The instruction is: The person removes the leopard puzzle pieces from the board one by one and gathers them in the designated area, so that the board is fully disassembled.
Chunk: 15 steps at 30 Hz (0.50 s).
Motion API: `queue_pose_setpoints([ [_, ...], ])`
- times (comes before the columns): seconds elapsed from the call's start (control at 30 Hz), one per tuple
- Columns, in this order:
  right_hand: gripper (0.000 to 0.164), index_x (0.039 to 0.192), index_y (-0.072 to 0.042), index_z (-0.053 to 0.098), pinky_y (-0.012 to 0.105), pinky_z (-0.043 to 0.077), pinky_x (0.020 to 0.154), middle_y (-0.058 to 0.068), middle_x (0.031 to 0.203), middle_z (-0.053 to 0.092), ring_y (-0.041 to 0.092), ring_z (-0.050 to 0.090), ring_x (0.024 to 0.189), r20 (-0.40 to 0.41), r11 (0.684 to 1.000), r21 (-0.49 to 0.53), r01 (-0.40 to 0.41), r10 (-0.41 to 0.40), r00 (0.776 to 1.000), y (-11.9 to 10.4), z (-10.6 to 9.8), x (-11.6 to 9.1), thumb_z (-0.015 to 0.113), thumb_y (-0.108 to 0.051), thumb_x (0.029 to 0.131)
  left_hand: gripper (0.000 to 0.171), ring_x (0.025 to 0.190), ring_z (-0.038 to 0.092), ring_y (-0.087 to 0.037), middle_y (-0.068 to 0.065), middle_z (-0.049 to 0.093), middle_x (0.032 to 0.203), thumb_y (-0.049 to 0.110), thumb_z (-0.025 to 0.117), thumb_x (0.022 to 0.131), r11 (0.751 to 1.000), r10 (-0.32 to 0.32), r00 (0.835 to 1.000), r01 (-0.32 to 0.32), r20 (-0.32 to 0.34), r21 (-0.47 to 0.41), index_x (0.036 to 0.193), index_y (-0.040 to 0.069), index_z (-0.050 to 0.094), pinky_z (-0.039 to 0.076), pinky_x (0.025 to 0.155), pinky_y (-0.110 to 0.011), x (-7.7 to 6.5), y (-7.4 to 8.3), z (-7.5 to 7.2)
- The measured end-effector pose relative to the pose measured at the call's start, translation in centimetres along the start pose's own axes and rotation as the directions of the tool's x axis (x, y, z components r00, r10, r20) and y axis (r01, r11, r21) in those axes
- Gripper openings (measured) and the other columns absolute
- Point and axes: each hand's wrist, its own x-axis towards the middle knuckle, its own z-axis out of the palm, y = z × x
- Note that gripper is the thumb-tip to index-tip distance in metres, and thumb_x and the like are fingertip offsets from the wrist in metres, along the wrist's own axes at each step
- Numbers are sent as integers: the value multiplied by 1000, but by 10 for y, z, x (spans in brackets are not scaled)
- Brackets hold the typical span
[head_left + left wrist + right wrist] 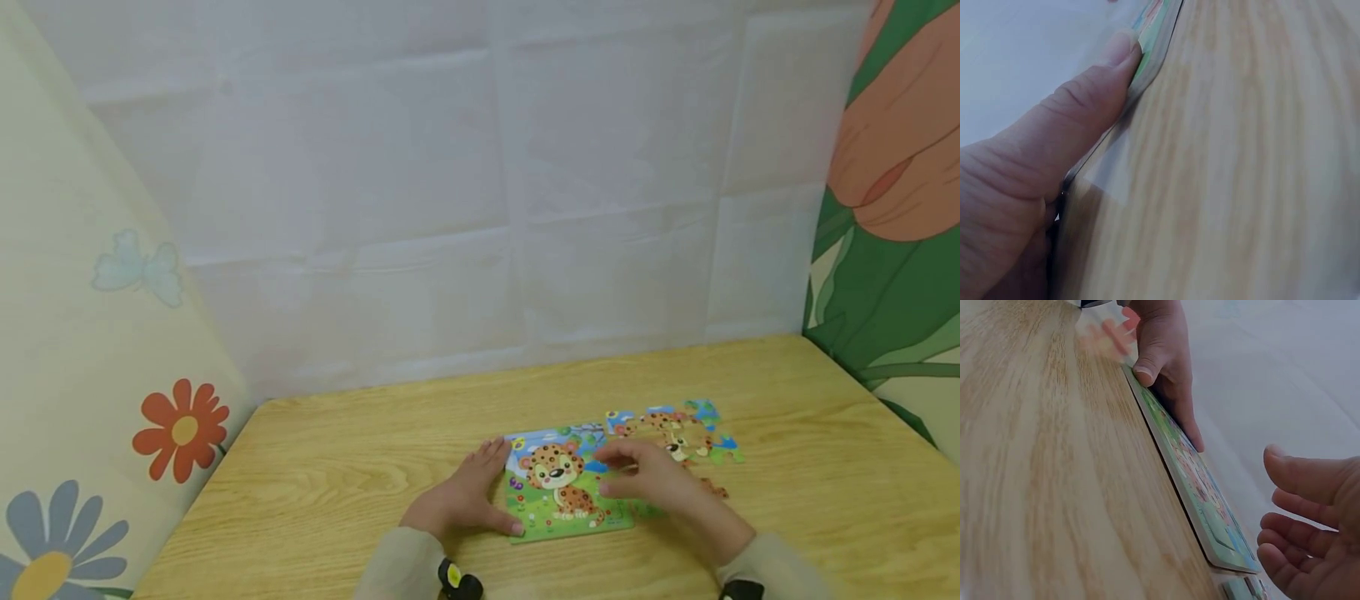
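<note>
A leopard-cub picture board (542, 510) lies flat on the table, its printed scene bordered by a thin raised edge. My left hand (467, 498) rests along its left side, thumb on the near left corner and the other fingers reaching toward the far left corner. In the left wrist view, the thumb (1082, 100) presses on the board's edge. Over the board's right edge hovers my right hand (651, 477), fingers loosely bent. The right wrist view shows a gap between that thumb (1310, 478) and the fingers, with nothing held.
Right of the board, partly behind my right hand, lie joined jigsaw pieces (660, 421) with a similar leopard print. A loose brown piece (714, 488) sits nearer me. White cloth (420, 208) hangs behind the wooden table (322, 467), with flower-printed panels at both sides.
</note>
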Motion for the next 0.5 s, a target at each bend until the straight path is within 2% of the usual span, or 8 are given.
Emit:
queue_pose_setpoints([
  [0.17,44,111,-3,62,32,51,81,8,107,60,23,54,98,35,999,-46,-17,19,999,2,6,4,78,-18,72,116,142,4,-33,-16,7,155,48,79,65,1000,1,1000,-1,-2,0,148,2,13,6,115,-51,0,-1,1],
  [0.3,48,110,-4,63,28,48,77,5,103,60,19,53,94,39,993,-119,8,-3,999,3,8,6,80,-19,68,116,142,4,-33,-16,7,155,49,79,65,1000,2,1000,-2,-5,3,148,2,13,6,115,-50,0,-2,2],
  [0.5,52,109,-6,64,34,47,82,3,103,59,18,52,94,54,980,-197,27,-17,998,4,11,9,83,-20,63,116,143,3,-31,-13,6,155,51,78,65,1000,-9,1000,9,-1,18,149,5,13,6,116,-48,0,-2,2],
])
